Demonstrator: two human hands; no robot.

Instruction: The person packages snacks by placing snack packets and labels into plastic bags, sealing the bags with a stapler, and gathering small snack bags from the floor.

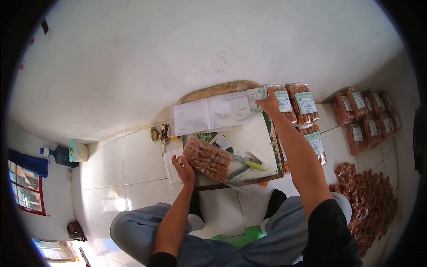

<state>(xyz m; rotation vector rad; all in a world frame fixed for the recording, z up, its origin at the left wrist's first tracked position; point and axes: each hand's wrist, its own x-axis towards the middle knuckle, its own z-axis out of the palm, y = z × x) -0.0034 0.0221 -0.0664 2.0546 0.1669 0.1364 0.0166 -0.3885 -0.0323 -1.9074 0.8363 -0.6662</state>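
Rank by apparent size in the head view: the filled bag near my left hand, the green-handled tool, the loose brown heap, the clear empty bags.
1. Loose brown heap
2. Clear empty bags
3. Filled bag
4. Green-handled tool

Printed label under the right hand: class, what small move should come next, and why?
Probably the right hand should draw the printed label towards the snack bag beside the left hand: right fingers are at the label, and that bag shows none, unlike the packed bags.
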